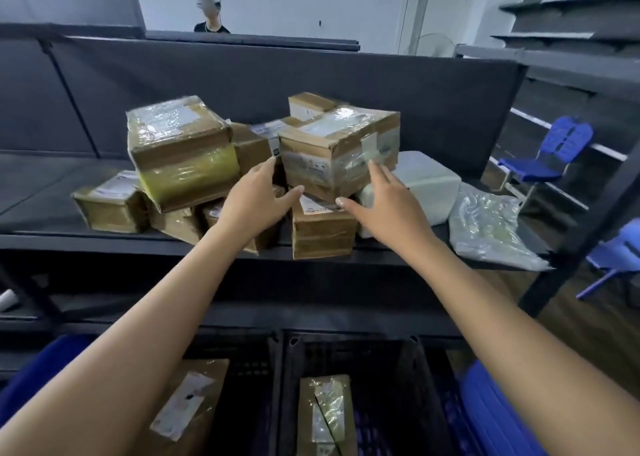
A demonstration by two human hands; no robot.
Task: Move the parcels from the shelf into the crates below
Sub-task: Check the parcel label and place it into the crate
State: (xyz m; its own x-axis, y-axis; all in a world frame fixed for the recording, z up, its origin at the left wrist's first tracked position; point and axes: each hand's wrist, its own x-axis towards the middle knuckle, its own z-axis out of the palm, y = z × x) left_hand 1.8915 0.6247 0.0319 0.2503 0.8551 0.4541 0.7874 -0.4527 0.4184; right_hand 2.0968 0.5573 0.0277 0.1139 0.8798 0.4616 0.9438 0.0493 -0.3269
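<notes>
Several taped cardboard parcels are piled on the dark shelf [52,237]. On top of the pile sits a brown parcel [332,144] wrapped in clear tape. My left hand [256,199] touches its left lower edge with fingers spread. My right hand [377,199] is open at its right lower corner, fingers apart, not clearly gripping. A big parcel with yellow tape [180,154] leans at the left. Below, two black crates [398,369] each hold one flat parcel: one at the left [194,400], one in the middle [325,417].
A white foam box [426,182] and a clear plastic bag parcel [488,227] lie on the shelf's right end. Blue chairs [550,154] stand at the right. Blue crates [491,410] flank the black ones. A person stands behind the shelf's back panel.
</notes>
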